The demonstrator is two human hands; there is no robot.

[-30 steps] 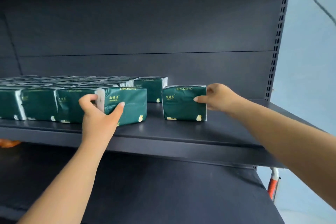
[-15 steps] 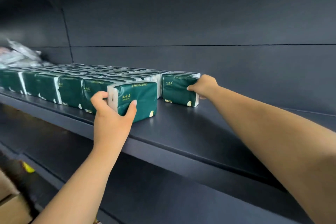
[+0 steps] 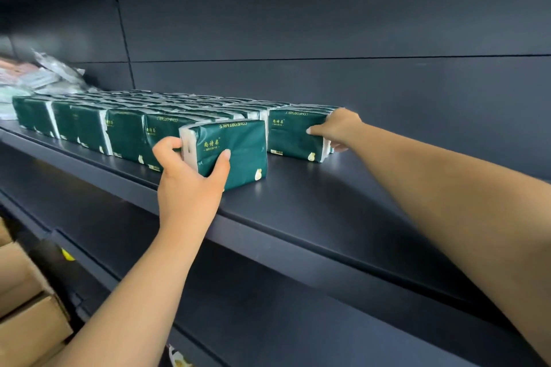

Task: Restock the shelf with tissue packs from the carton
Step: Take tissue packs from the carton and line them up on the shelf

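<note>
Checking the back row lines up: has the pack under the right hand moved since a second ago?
Yes. The pack under the right hand slid back and left, closing its gap to the back row.

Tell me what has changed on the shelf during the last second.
The right hand pushed its pack back, against the rear row of packs. The left hand still grips the front pack at the end of the front row.
</note>
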